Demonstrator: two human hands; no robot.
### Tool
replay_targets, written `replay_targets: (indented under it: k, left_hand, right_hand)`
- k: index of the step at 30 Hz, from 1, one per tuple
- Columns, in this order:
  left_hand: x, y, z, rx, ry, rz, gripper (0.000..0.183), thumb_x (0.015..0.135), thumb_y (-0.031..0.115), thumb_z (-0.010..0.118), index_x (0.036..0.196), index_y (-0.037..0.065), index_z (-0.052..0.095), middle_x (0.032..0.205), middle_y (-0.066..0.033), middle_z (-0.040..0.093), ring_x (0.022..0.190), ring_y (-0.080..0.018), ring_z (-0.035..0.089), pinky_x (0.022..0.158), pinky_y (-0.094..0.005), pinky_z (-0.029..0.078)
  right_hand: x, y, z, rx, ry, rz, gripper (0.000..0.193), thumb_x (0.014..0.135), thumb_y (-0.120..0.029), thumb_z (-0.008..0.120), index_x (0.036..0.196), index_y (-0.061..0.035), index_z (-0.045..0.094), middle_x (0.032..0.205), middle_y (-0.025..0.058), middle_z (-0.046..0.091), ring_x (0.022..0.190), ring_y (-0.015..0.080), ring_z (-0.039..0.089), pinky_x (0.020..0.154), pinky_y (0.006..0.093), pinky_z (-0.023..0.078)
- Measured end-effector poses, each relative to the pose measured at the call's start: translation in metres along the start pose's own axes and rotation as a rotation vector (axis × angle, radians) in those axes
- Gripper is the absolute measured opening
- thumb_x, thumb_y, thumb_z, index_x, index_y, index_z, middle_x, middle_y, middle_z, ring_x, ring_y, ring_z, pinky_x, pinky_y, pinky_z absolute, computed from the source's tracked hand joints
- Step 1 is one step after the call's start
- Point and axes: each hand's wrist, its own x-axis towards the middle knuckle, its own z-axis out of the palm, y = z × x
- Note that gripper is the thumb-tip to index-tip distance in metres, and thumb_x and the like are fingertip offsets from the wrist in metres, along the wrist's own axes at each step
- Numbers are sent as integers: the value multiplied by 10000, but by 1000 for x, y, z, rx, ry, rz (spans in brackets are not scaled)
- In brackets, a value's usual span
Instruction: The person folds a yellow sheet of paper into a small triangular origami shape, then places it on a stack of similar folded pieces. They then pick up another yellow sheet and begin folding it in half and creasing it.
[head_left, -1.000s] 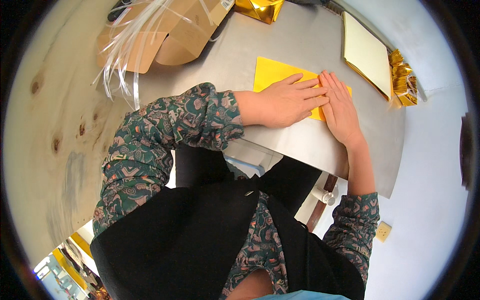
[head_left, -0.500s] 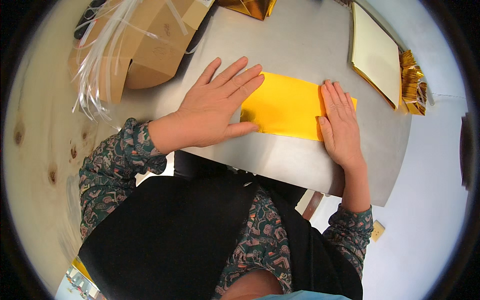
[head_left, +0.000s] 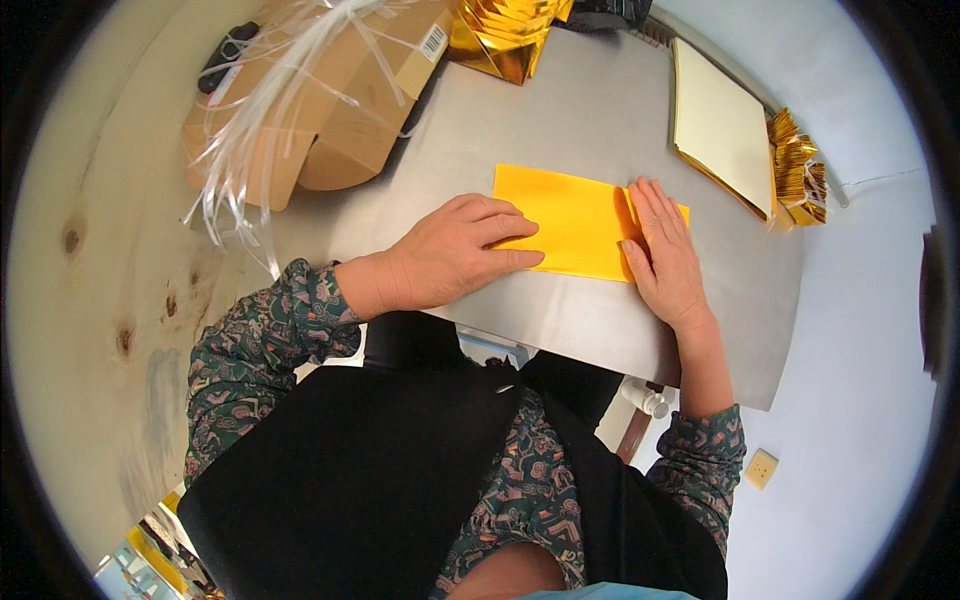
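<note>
A rectangular sheet of shiny golden-yellow paper (head_left: 580, 220) lies flat on the grey metal tabletop in front of me. My left hand (head_left: 450, 248) rests over its lower left edge, palm down, fingers bent a little and thumb apart from them. The tips of that thumb and the fingers touch the sheet. On the right end of the paper lies my right hand (head_left: 668, 250), its fingers stretched out side by side and the thumb set off toward the middle. A strip of the sheet shows beyond the right fingers. What lies under both palms is hidden.
At the back left stands an open cardboard box (head_left: 345, 130) with clear plastic strips (head_left: 240, 165) hanging over it. Folded gold foil pieces (head_left: 500, 45) sit at the back. A pale sheet stack (head_left: 725, 125) and bundled gold foil (head_left: 797, 170) lie at the far right, near the wall.
My left hand has slid down off the sheet's upper left corner, and its spread fingers have drawn together. My right hand stays on the right end. The whole view has shifted slightly.
</note>
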Motion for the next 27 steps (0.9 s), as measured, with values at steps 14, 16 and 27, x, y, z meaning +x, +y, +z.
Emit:
replay_targets:
  k: [14,16,27]
  left_hand:
    - [-63,24,21,-26,161,62,420,875,178,765,1281,137,667,1356,-74,650,1282,-256,593,1130,-464,430]
    - [-62,24,16,-61,234,113,321,883,136,747,1201,121,708,1237,-67,707,1182,-252,647,1066,-432,482]
    - [17,3,-35,-846,95,-408,282,1067,214,616,1250,7,673,804,17,638,723,-49,582,656,-198,487]
  right_hand:
    - [-112,-68,-9,-5,-103,4,730,776,-155,844,1451,-105,570,1554,126,504,1490,327,409,1259,497,286]
    - [-123,-66,-8,-19,-49,-13,613,799,-108,813,1384,-92,631,1476,125,589,1448,329,469,1232,487,339]
    - [-101,-13,-45,865,281,511,222,1015,-107,666,1185,24,610,1014,45,700,898,65,639,774,244,526]
